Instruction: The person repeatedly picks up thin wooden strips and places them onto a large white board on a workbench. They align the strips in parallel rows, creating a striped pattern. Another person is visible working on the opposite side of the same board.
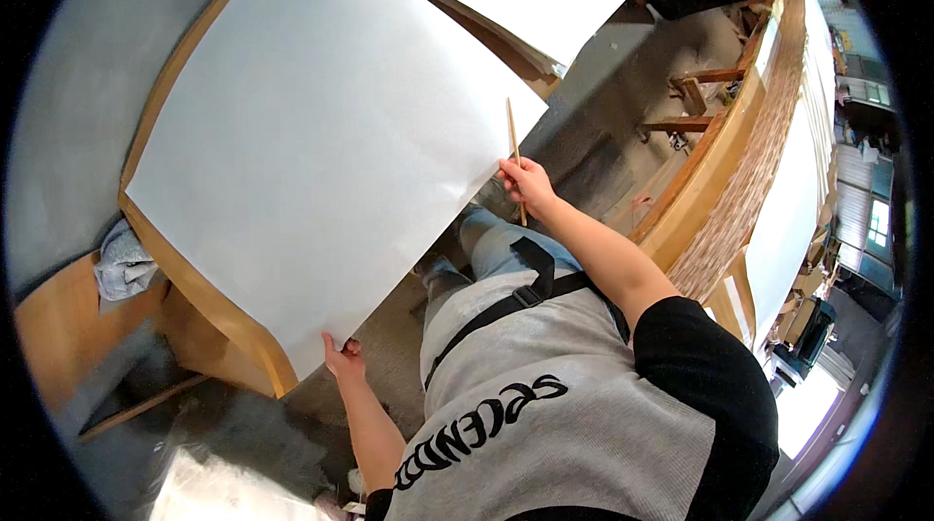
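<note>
Pinching a white sheet (pixel 321 142), left hand (pixel 342 362) grips its corner; right hand (pixel 525 182) apparently pinches edge and stick (pixel 515 156).

Person is wearing a grey apron (pixel 574 414) bearing black lettering, black straps (pixel 530 292) with a buckle crossing it, black short sleeves (pixel 705 365), and blue jeans (pixel 496 244).

A single fisheye view sits on the person's head and looks steeply down, close over torso and forearms. It faces the counter (pixel 233 326) ahead-left, straight edges bending near the rim.
</note>
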`<state>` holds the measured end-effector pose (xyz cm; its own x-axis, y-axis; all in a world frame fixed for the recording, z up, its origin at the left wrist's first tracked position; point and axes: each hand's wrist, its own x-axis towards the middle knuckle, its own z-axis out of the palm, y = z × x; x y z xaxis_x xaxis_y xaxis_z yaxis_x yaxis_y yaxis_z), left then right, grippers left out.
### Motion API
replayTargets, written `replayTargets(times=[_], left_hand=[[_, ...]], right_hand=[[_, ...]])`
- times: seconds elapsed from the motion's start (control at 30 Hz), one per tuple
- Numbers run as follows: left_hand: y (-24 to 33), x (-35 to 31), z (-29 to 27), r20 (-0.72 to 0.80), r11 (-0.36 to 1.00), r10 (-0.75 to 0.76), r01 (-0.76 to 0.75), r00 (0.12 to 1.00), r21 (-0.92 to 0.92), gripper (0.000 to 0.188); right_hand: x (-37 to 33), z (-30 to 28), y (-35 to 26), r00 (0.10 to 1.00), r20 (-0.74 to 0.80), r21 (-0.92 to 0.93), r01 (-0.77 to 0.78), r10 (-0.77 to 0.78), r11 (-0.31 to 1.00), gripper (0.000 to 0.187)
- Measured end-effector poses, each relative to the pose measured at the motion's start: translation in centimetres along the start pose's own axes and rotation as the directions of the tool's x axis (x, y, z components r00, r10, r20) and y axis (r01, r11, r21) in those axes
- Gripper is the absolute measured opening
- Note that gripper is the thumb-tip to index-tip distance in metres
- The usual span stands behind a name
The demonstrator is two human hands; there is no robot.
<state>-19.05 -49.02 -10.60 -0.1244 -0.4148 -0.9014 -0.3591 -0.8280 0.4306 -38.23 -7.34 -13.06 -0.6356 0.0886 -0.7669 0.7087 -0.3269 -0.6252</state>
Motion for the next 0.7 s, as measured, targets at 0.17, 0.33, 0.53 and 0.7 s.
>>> replayTargets(times=[0.17,0.33,0.53,0.7], left_hand=[[1.5,-1.3,-1.5,-0.014,0.994,0.07,-0.068,0.997,0.083,0.028],[3.9,-5.7,1.2,0.01,0.976,0.184,-0.184,0.983,0.121,0.025],[15.3,-6.8,2.6,0.244,0.902,0.282,-0.343,0.928,0.263,0.04],[22.3,-15.5,15.7,0.559,0.371,0.809,-0.894,0.18,-0.25,0.034]], right_hand=[[-1.1,0.8,-2.3,0.997,0.078,0.032,0.024,-0.026,0.999,0.021],[0.9,1.2,-2.2,0.981,0.14,-0.343,0.174,-0.132,0.923,0.038],[-1.7,1.8,-3.2,0.975,0.062,-0.403,0.22,-0.213,0.889,0.032],[-7.7,2.5,-6.3,0.945,0.154,-0.181,0.314,-0.289,0.932,0.03]])
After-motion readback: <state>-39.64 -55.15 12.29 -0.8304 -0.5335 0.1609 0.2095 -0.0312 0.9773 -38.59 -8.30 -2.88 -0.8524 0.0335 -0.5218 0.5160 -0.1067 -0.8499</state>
